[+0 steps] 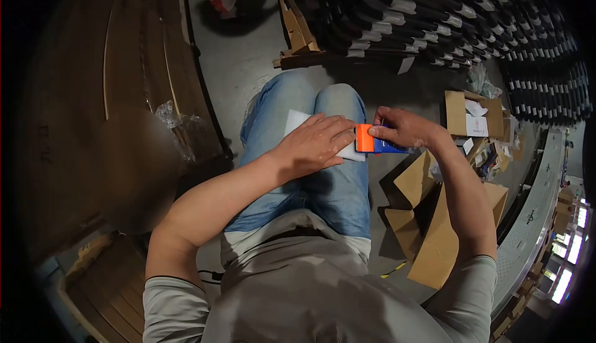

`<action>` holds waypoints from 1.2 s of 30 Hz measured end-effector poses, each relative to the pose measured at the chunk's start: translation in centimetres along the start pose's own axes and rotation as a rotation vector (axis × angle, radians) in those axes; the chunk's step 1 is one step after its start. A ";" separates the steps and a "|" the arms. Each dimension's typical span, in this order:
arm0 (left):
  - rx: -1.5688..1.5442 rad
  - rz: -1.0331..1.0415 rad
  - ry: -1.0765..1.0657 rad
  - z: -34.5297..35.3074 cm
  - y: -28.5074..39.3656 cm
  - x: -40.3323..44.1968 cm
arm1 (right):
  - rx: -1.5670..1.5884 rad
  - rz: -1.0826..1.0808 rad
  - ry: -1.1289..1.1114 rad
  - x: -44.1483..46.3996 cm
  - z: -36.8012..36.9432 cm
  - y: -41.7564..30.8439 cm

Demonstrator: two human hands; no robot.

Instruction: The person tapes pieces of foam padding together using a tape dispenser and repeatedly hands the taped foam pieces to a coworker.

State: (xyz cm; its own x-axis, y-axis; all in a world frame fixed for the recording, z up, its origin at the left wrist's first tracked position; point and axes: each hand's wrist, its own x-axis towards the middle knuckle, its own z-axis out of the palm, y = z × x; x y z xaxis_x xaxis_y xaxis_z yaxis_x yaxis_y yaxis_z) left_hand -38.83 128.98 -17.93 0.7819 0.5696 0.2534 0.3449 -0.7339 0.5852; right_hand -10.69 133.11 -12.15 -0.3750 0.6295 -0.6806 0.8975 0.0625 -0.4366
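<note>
Grey shirt cloth [292, 293] fills the bottom of the frame, nearest the camera, with jeans [285, 94] stretching up to the centre. Across the thighs lies a white sheet [295, 121], its upper-left and lower-right corners showing. It is laid out and steadied, and an orange-and-blue handheld item [365, 138] is in hand at its right edge, so setting up looks done. How much of the handling itself is finished cannot be told: most of the sheet is covered, and the visible part shows no clear change.

Just right of centre, the right hand [403, 129] has its fingers clamped on the item, thumb over the top, orange end facing left. The left hand [315, 144] lies flat on the sheet, fingers extended and gripping nothing, their tips just beside the orange end; whether they touch it is unclear. Open cardboard boxes [434, 243] stand at lower right.
</note>
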 end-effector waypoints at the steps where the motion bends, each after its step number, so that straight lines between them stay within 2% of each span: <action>1: -0.027 -0.006 -0.025 0.2 -0.1 0.0 | -0.011 -0.043 0.024 0.0 0.1 0.3; 8: -0.008 -0.045 -0.057 1.6 -0.9 -1.0 | 0.089 -0.085 0.115 -0.2 1.0 2.1; 12: 0.054 -0.018 -0.087 2.0 -1.2 -0.9 | 0.138 -0.076 0.088 -0.3 1.4 2.7; 21: 0.112 0.004 -0.132 1.8 -1.5 -1.0 | 0.011 -0.109 0.127 -1.1 1.6 1.8; 24: 0.113 -0.001 -0.129 1.9 -1.3 -1.6 | -0.010 -0.057 0.112 -2.0 0.9 2.9; 26: 0.110 -0.003 -0.110 1.9 -1.4 -1.5 | -0.046 -0.078 0.218 -3.3 0.7 3.8; 36: 0.082 0.032 -0.071 2.2 -1.5 -1.7 | -0.123 0.080 0.122 -4.9 -0.6 3.7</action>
State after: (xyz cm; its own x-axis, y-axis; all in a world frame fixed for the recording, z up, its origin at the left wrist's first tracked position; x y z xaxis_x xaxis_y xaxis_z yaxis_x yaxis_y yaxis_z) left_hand -39.49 128.33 -20.97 0.8272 0.5198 0.2136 0.3584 -0.7807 0.5120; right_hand -5.41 130.69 -10.07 -0.2770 0.7247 -0.6309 0.9478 0.0981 -0.3034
